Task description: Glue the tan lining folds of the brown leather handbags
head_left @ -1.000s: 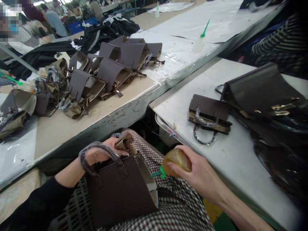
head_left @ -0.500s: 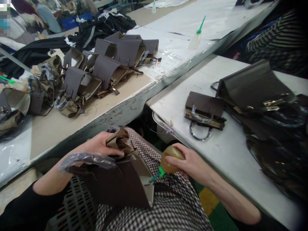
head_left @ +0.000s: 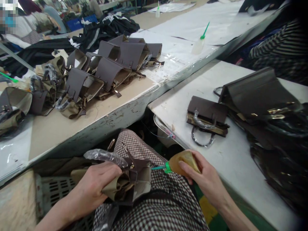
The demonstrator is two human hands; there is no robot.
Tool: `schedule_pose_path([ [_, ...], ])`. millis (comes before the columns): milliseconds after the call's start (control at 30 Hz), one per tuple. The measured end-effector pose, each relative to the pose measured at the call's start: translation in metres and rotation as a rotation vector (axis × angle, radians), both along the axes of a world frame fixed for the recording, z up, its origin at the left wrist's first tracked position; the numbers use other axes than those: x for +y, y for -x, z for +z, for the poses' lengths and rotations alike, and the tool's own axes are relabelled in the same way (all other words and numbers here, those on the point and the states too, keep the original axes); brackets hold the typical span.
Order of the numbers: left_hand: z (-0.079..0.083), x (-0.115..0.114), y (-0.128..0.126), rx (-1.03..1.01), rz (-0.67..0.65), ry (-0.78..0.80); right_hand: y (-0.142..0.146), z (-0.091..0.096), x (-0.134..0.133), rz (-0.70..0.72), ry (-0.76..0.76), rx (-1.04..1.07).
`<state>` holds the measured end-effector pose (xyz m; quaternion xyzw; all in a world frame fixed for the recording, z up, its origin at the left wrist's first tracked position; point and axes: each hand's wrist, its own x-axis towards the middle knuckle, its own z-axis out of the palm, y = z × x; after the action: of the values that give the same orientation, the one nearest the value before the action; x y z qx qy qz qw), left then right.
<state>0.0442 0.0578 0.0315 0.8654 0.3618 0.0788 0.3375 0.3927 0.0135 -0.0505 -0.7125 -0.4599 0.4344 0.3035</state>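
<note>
My left hand [head_left: 97,179] is closed on a dark brown handbag [head_left: 141,165] held over my lap. The bag's open side faces right, showing a pale lining, and tan folded fabric bunches by my fingers. A plastic-wrapped handle [head_left: 106,157] rises above the hand, with metal clasps near it. My right hand [head_left: 201,171] grips a squeeze bottle [head_left: 184,163] of amber liquid, tipped sideways. Its thin green nozzle [head_left: 158,167] points left, with the tip at the bag's right edge; I cannot tell whether it touches.
Several brown bags [head_left: 113,72] stand on the left table [head_left: 48,141]. On the right table [head_left: 166,101] are a small bag [head_left: 207,110] and a larger bag pile [head_left: 262,93]. Another glue-type bottle [head_left: 198,45] stands farther back. A plastic crate [head_left: 55,189] is beside my lap.
The handbag has been turned over, so its clasps and tan folds now face me. The right hand and bottle have shifted slightly right, with the nozzle now nearly level.
</note>
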Motion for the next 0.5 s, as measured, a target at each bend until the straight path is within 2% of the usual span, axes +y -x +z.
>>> schedule_pose_path([
  [100, -0.006, -0.022, -0.001, -0.026, 0.043, -0.018, 0.007, -0.008, -0.006, 0.031, 0.022, 0.016],
  [200, -0.006, -0.036, -0.002, -0.026, 0.049, -0.023, 0.014, -0.014, -0.002, 0.063, -0.046, -0.025],
  [367, -0.009, -0.047, -0.001, -0.011, 0.039, -0.025, 0.021, -0.017, 0.006, 0.141, -0.130, -0.116],
  [500, -0.014, -0.052, 0.001, 0.016, 0.067, -0.010, 0.019, -0.017, 0.005, 0.179, -0.093, -0.123],
])
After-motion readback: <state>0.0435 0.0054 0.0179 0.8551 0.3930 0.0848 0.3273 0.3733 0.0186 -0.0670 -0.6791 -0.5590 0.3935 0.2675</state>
